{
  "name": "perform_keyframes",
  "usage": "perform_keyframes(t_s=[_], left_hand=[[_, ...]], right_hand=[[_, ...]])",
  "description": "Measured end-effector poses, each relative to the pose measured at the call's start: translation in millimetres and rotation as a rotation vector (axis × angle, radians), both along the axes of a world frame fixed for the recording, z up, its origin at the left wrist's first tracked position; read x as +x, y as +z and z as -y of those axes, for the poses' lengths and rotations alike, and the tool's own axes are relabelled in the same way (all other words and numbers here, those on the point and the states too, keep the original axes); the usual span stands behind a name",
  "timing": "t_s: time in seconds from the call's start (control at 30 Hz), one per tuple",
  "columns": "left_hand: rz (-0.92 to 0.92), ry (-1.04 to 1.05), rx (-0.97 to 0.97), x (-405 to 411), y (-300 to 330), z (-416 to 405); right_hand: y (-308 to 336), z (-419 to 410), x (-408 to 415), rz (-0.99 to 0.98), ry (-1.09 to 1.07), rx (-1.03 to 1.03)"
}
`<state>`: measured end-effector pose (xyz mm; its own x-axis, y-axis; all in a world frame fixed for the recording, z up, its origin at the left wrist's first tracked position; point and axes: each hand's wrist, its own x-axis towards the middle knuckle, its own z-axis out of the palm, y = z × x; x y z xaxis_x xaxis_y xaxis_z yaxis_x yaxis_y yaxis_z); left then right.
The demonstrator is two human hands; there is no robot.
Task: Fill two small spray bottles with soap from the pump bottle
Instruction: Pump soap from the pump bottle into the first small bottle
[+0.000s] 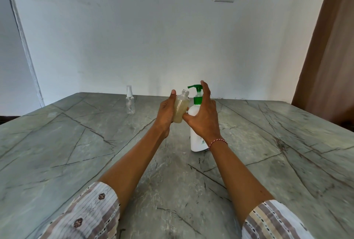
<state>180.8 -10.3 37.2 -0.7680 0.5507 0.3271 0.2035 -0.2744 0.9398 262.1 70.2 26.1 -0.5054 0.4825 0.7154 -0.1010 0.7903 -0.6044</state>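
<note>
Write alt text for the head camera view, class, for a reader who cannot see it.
A person's left hand holds an uncapped small bottle of yellowish soap under the green spout of a white pump bottle, which the right hand reaches around. A second, capped, clear spray bottle stands farther back on the grey stone table.

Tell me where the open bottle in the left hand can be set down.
Bare table lies between the capped spray bottle and the left hand, also right of the pump bottle and nearer, between the forearms. It is crowded where the right hand meets the soap-filled open bottle under the pump spout.
</note>
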Motion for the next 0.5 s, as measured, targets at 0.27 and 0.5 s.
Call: perform_keyframes(t_s=[0.27, 0.5], left_hand=[[0.005, -0.001, 0.031, -2.6, -1.6, 1.2], [-0.012, -0.012, 0.018, -2.8, -1.1, 0.9]], right_hand=[[3.4, 2.9, -2.0, -0.001, -0.019, 0.029], [1.4, 2.4, -3.4, -0.022, -0.046, 0.017]])
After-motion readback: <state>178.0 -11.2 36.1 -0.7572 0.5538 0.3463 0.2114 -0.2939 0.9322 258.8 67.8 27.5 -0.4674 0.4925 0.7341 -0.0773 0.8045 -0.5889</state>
